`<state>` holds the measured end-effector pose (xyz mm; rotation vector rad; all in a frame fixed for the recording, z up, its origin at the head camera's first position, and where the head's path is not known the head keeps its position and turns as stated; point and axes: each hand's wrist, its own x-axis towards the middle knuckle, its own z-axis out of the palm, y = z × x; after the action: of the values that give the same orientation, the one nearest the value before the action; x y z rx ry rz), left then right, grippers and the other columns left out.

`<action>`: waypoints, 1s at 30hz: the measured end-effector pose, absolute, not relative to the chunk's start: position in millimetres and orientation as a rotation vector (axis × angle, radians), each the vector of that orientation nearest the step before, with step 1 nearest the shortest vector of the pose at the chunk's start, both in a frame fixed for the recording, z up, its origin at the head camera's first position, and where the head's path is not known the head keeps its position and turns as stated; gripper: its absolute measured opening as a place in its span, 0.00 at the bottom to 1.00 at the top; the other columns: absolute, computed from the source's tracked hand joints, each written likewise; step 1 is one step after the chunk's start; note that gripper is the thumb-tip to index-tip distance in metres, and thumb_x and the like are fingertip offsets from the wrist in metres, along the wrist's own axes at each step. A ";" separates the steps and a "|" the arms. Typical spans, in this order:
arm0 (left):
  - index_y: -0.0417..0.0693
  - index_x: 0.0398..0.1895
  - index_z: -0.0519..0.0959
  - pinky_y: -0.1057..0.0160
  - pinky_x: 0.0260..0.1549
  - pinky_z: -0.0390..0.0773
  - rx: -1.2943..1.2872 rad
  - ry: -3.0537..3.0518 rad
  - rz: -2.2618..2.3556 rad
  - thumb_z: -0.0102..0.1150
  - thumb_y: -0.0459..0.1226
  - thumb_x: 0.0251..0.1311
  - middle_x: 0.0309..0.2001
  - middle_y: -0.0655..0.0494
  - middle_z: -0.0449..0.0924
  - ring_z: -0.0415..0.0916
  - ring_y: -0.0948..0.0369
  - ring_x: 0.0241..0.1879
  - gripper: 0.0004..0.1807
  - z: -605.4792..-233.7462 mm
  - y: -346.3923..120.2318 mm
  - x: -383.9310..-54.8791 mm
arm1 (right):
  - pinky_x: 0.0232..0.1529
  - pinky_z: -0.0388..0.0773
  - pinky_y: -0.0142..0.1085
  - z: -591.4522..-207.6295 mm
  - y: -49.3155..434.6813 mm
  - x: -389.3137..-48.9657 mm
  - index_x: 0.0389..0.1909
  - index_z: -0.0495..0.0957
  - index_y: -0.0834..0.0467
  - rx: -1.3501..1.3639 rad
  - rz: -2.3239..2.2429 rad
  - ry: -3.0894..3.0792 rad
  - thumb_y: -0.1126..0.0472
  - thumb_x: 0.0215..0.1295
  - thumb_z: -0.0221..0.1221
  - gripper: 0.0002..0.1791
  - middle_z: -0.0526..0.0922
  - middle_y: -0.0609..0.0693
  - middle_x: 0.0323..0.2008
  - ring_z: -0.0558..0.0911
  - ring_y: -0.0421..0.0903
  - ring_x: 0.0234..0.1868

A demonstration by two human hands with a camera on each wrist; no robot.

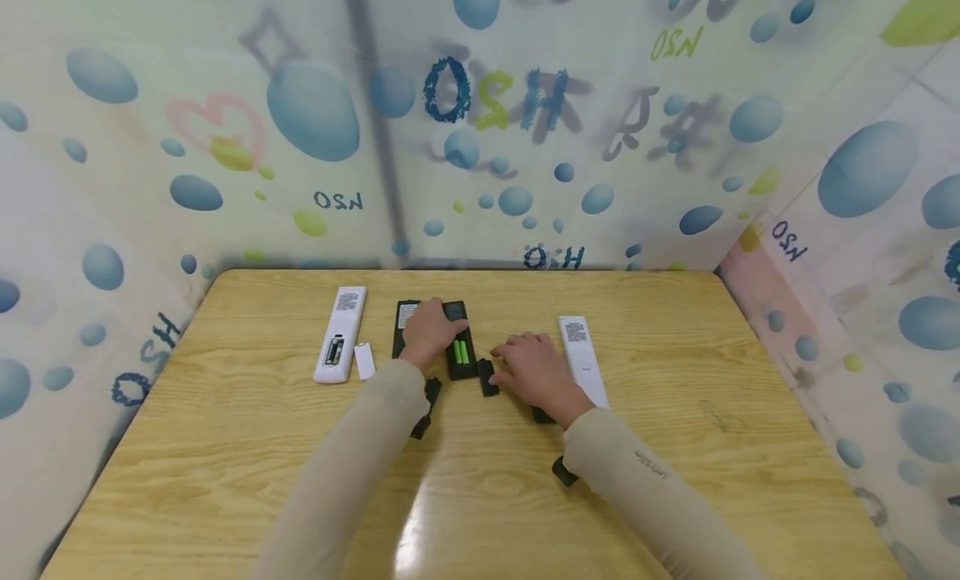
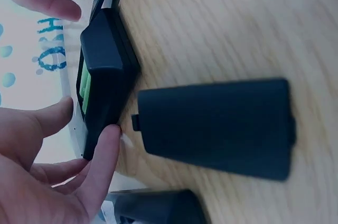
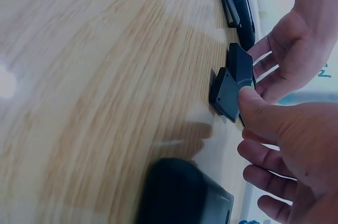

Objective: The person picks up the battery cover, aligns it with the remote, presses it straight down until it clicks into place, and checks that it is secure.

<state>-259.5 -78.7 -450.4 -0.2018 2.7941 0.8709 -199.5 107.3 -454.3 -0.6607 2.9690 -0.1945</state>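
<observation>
My left hand (image 1: pixel 431 334) grips a black remote control (image 1: pixel 462 359) with its compartment uncovered and green batteries (image 1: pixel 461 352) showing. The thumb lies across the remote's face, and a finger touches its side in the left wrist view. My right hand (image 1: pixel 534 370) hovers to the right, fingers loosely bent. Its thumb (image 3: pixel 253 102) meets or overlaps the edge of a small black battery cover (image 3: pixel 225 94), beside the remote; a firm hold is not evident. Another black remote (image 1: pixel 406 313) lies partly hidden behind the left hand. A second black cover (image 2: pixel 216 129) lies below it.
At left are a white remote (image 1: pixel 341 334) with batteries exposed and its white cover (image 1: pixel 364 361). A white remote (image 1: pixel 583 359) lies beyond the right hand. Partly hidden under the right arm are a black remote (image 1: pixel 543 415) and a dark object (image 1: pixel 564 472). A patterned wall backs the table.
</observation>
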 end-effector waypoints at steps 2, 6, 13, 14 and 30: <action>0.41 0.67 0.68 0.47 0.49 0.79 -0.207 2.791 0.845 0.60 0.53 0.63 0.61 0.41 0.74 0.77 0.46 0.54 0.35 -449.5 -77.6 -261.1 | 0.61 0.68 0.48 -455.3 106.1 -200.8 0.57 0.79 0.47 -0.664 -0.162 2.967 0.40 0.62 0.61 0.25 0.82 0.47 0.53 0.77 0.51 0.56; 0.43 0.70 0.64 0.48 0.49 0.79 -0.225 2.761 0.845 0.61 0.52 0.62 0.65 0.41 0.69 0.77 0.46 0.53 0.38 -447.8 -76.9 -262.6 | 0.59 0.68 0.47 -456.7 103.7 -203.1 0.57 0.79 0.46 -0.670 -0.149 2.960 0.39 0.62 0.61 0.25 0.82 0.46 0.53 0.77 0.50 0.55; 0.43 0.73 0.59 0.50 0.48 0.77 -0.254 2.674 0.900 0.60 0.51 0.63 0.69 0.38 0.61 0.75 0.47 0.51 0.40 -447.4 -78.2 -264.7 | 0.61 0.68 0.48 -462.2 98.7 -206.2 0.60 0.78 0.45 -0.684 -0.164 2.931 0.41 0.63 0.61 0.26 0.82 0.47 0.51 0.77 0.50 0.53; 0.43 0.73 0.59 0.50 0.48 0.76 -0.257 2.670 0.901 0.60 0.51 0.63 0.68 0.38 0.62 0.75 0.47 0.51 0.40 -447.3 -78.4 -265.0 | 0.62 0.68 0.49 -463.0 98.0 -206.4 0.60 0.77 0.45 -0.689 -0.167 2.924 0.41 0.63 0.61 0.26 0.82 0.47 0.51 0.77 0.50 0.53; 0.45 0.71 0.61 0.50 0.53 0.77 -0.331 2.652 1.000 0.65 0.49 0.59 0.62 0.40 0.71 0.76 0.47 0.53 0.40 -443.2 -75.0 -266.5 | 0.60 0.69 0.47 -462.9 92.9 -207.2 0.57 0.79 0.47 -0.688 -0.120 2.910 0.43 0.62 0.62 0.24 0.83 0.47 0.49 0.79 0.50 0.52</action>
<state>-266.5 -75.0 -443.2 -0.3314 2.6518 0.9997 -207.2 92.9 -462.9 -0.6876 2.9103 -0.1199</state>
